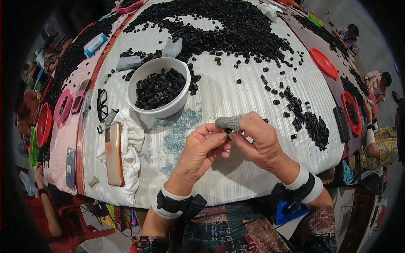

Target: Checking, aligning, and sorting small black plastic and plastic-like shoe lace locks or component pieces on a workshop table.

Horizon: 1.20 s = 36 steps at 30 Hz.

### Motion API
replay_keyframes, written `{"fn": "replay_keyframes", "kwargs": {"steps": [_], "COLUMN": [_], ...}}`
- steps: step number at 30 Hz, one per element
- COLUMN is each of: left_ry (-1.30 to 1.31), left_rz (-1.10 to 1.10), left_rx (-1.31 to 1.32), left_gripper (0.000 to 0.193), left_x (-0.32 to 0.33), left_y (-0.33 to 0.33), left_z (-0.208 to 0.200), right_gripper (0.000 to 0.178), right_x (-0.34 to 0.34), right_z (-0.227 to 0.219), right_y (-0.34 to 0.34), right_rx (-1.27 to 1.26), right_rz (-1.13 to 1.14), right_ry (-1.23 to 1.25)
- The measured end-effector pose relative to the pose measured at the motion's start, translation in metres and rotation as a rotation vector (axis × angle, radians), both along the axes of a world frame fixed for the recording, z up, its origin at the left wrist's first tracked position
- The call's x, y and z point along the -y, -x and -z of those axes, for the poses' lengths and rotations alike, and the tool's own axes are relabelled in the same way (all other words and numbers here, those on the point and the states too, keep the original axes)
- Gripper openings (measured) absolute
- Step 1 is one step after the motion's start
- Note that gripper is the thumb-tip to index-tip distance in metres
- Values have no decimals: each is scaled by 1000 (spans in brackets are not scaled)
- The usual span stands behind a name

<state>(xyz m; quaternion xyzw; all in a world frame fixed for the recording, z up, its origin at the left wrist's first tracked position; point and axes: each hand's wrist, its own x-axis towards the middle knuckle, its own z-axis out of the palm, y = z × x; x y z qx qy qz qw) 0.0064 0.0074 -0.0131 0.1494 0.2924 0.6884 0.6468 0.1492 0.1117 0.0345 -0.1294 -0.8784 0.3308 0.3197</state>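
Observation:
My left hand (pixel 197 147) and my right hand (pixel 265 142) meet over the striped white cloth, fingers closed in a pinch. Between the fingertips shows a small black plastic piece (pixel 228 131), mostly hidden by them. A grey knitted finger cover (pixel 228 122) appears to sit on my right index finger, pointing toward the left thumb. Beyond the left hand stands a white bowl (pixel 182 101) holding many small black pieces. To the right of my right hand, more loose pieces (pixel 316 130) lie in a small heap.
A large spread of black pieces (pixel 219 31) covers the far table. At left lie a gold-edged phone (pixel 113 154) on a crumpled white cloth (pixel 134 139), and black glasses (pixel 102 105). A dark phone (pixel 341 124) and red baskets (pixel 324 63) line the right; other people sit along both sides.

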Motion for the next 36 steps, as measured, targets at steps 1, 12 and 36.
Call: {"fn": "replay_keyframes", "kwargs": {"steps": [1, 12, 36], "left_ry": [4, 83, 99], "left_rz": [4, -88, -140], "left_rx": [2, -103, -266], "left_gripper": [21, 19, 20], "left_x": [0, 2, 5], "left_y": [1, -1, -3], "left_z": [0, -12, -18], "right_gripper": [28, 29, 27], "right_x": [-2, -12, -6], "right_z": [0, 10, 19], "right_y": [1, -24, -31], "right_rx": [-39, 186, 297], "right_rz": [-18, 72, 109], "right_ry": [-193, -228, -377]}}
